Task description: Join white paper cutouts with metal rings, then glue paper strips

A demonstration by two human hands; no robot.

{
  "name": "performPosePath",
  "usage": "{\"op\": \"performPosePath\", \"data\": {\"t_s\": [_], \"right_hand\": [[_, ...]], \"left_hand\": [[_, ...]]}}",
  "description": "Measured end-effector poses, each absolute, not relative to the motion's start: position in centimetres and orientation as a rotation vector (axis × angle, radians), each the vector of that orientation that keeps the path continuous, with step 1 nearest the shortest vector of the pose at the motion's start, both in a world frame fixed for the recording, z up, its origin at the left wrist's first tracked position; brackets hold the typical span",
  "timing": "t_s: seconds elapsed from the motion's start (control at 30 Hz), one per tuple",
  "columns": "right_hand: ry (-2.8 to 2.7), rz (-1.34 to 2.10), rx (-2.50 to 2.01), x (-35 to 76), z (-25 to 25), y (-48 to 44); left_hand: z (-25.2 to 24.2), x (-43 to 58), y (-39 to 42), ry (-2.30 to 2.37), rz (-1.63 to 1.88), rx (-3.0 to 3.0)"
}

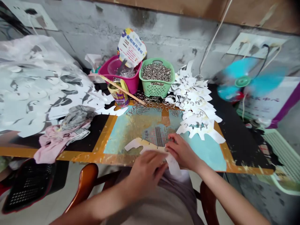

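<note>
A curved white cut-out strip (152, 146) with notched edges lies across the table's front edge, one end bending down over my lap. My left hand (147, 165) is closed on its near side, with the fingertips partly hidden. On the strip's right part, my right hand (181, 150) pinches at the edge; a tiny shiny spot shows at the fingertips, too small to name. Beneath the strip's far side is a printed grey card (156, 132). Small metal clips (146, 107) lie loose beyond it. A pile of white cut-outs (195, 106) with metal bits attached stands to the right.
A green basket (156, 89) full of metal clips stands beside a pink basket (133, 84). A stick (124, 90) leans across a yellow cup (120, 98). Left are bagged white cut-outs (35, 84) and a crumpled cloth (53, 139). A blue fan (242, 81) spins at right.
</note>
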State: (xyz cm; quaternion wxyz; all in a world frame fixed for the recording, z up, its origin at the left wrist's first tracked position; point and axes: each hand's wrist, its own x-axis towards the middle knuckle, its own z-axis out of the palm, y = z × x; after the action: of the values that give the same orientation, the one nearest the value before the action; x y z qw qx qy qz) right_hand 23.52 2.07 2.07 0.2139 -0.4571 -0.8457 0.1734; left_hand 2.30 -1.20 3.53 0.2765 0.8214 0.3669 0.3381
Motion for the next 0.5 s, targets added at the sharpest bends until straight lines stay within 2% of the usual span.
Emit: {"op": "performPosePath", "data": {"t_s": [0.17, 0.37, 0.5], "right_hand": [[-2.366, 0.411, -1.215, 24.0, 0.4, 1.2], [-2.369, 0.268, -1.221, 24.1, -0.9, -0.6], [-2.274, 0.514, -1.154, 24.7, 0.3, -0.5]], "left_hand": [[2.2, 4.8, 4.4, 0.988, 0.61, 2.412], [1.9, 4.4, 5.3, 1.001, 0.555, 2.316], [1.3, 3.8, 5.2, 0.899, 0.595, 2.458]]}}
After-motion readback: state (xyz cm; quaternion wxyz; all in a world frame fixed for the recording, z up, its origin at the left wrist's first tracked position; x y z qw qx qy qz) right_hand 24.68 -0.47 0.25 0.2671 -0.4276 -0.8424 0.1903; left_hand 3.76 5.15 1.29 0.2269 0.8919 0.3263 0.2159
